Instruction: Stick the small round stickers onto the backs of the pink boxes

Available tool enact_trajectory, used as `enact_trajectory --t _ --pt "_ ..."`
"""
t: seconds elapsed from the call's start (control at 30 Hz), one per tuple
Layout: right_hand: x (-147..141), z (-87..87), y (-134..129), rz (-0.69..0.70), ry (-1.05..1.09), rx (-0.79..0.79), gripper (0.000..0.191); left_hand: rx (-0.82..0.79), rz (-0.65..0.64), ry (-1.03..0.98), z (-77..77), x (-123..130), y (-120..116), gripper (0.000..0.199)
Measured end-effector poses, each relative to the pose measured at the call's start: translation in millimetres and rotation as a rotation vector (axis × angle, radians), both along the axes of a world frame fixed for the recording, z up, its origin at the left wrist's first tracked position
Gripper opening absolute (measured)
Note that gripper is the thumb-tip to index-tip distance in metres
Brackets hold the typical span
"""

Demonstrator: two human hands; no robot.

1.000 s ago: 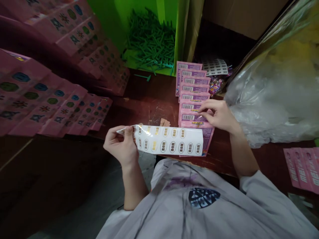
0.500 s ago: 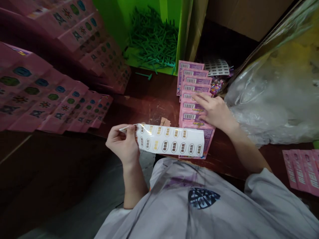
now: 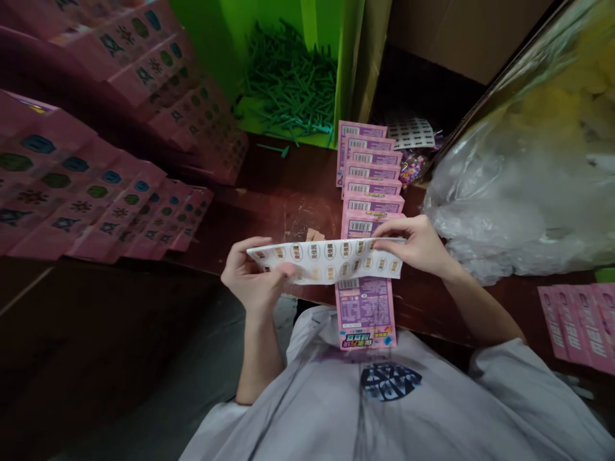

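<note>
My left hand (image 3: 252, 278) grips the left end of a white sticker sheet (image 3: 327, 259) printed with rows of small oval labels. At the sheet's right end my right hand (image 3: 416, 243) pinches its upper edge. The sheet hangs level over the near edge of a dark red table (image 3: 283, 198). Under it runs a row of overlapping pink packages (image 3: 368, 186) with barcodes, laid from the table's back toward me. The nearest pink package (image 3: 365, 314) sticks out over the table edge against my shirt.
Fanned stacks of pink cards (image 3: 96, 192) fill the left side. A green box of green plastic sticks (image 3: 291, 83) stands at the back. A large clear plastic bag (image 3: 523, 186) bulges on the right, with more pink packages (image 3: 576, 323) in front of it.
My right hand left the row of pink packages and came back to the sticker sheet's right end. The sheet tilted flatter, and the nearest package slid toward me over the table edge.
</note>
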State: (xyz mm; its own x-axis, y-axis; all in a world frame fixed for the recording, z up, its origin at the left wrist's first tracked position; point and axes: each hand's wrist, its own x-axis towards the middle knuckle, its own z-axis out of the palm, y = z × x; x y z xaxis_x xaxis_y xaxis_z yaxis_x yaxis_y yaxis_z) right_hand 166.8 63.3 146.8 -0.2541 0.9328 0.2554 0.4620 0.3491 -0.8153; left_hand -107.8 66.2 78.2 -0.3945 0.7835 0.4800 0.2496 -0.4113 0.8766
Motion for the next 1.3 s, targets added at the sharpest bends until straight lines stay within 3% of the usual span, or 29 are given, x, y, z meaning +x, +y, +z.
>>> enact_trajectory --t 0.1,0.23,0.33,0.47,0.6,0.7,0.77,0.87,0.93,1.03,1.1,1.2,1.3 --pt "9 -16.5 2 -0.039 -0.06 0.197 0.007 -0.145 -0.098 0.08 1.7 0 -3 0.045" --pt "15 -36.2 4 0.017 -0.088 0.397 0.011 -0.325 -0.069 0.033 3.0 7 -2 0.029" --pt "17 -34.7 12 0.001 0.044 0.333 0.009 -0.378 -0.053 -0.036 1.2 10 2 0.03" --pt "27 -24.1 42 -0.216 0.17 0.225 0.004 -0.375 -0.013 -0.069 -2.2 8 4 0.032" --pt "37 -28.6 75 -0.258 -0.047 0.163 0.004 -0.379 -0.025 -0.08 -2.6 8 2 0.031" --pt "40 -35.8 85 -0.249 -0.232 0.183 0.003 -0.378 -0.014 -0.084 -1.7 9 0 0.031" --pt "40 -35.7 84 -0.301 -0.379 0.23 0.012 -0.377 -0.02 -0.092 -1.4 9 0 0.031" --pt "35 -23.9 71 -0.409 -0.433 0.283 0.047 -0.361 -0.027 -0.097 -0.8 11 0 0.03" --pt "29 -10.9 58 -0.308 -0.332 0.276 0.05 -0.341 -0.026 -0.076 0.4 14 1 0.028" --pt "14 5.7 37 0.086 -0.253 0.191 0.026 -0.281 -0.031 -0.04 3.3 20 1 0.025" --pt "6 10.4 27 0.24 -0.239 0.102 0.016 -0.237 -0.042 -0.023 5.3 24 1 0.023" --pt "2 7.8 18 0.156 -0.126 -0.004 0.007 -0.231 -0.067 -0.002 6.9 30 -1 0.022" --pt "3 -0.1 13 0.016 -0.02 0.011 0.005 -0.281 -0.073 -0.008 5.7 34 -1 0.022"
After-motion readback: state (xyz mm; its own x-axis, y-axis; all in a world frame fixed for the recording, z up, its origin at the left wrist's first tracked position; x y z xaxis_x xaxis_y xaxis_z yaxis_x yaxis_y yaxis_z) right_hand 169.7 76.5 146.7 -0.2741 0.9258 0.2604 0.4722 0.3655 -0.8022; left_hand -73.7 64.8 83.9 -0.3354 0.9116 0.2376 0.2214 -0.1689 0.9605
